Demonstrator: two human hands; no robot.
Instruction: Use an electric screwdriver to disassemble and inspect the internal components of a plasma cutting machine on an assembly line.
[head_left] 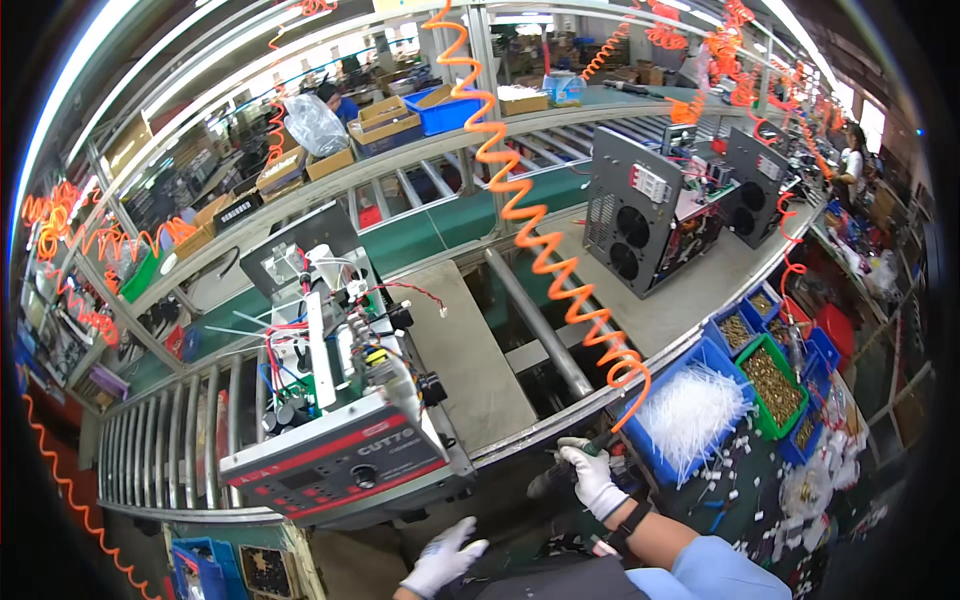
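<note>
Gripping a pneumatic hand tool [603,440], the right hand [597,485] is right of the uncovered electronic unit [350,370]; the left hand [443,558], fingers spread, hovers near its front panel [335,465].

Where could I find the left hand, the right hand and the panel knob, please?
Left hand [441,560], head view: middle of the hand.
Right hand [595,482], head view: back of the hand.
Panel knob [365,477], head view: its round face.

At lower centre we see a white-gloved left hand [441,560] and white-gloved right hand [594,480]; black wristband [631,518]; light-blue sleeve [728,571], lower right; dark grey garment [565,581], bottom edge.
</note>
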